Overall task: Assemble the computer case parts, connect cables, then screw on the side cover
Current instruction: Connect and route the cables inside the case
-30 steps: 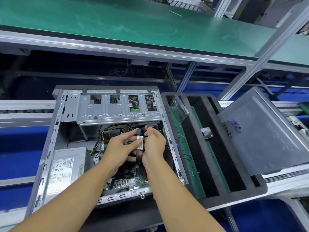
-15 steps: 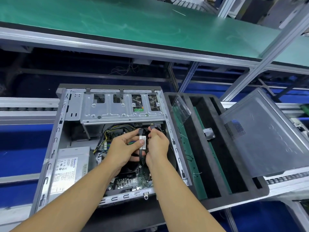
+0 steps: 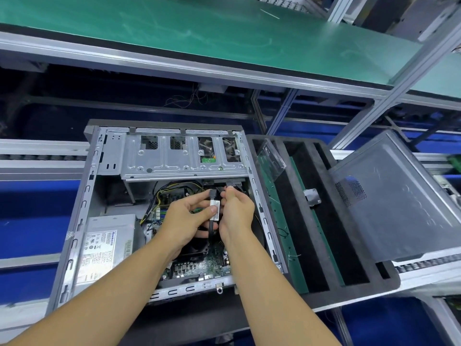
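The open grey metal computer case (image 3: 82,221) lies flat at the scene's middle, both hands reaching inside. The left hand (image 3: 185,221) pinches a thin black cable with a white label (image 3: 215,211), while the right hand (image 3: 235,212) grips a small connector just below the silver drive cage (image 3: 174,158). The perforated grey side cover (image 3: 399,201) leans at the right, beside a black foam tray (image 3: 349,288).

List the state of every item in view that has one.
Case: open, side cover off.
Side cover: unattached, leaning to the right of the foam tray.
Foam tray: slots mostly empty.
Black cable: held by left hand, connector unplugged.
Right hand: pinching another connector below the drive bay.
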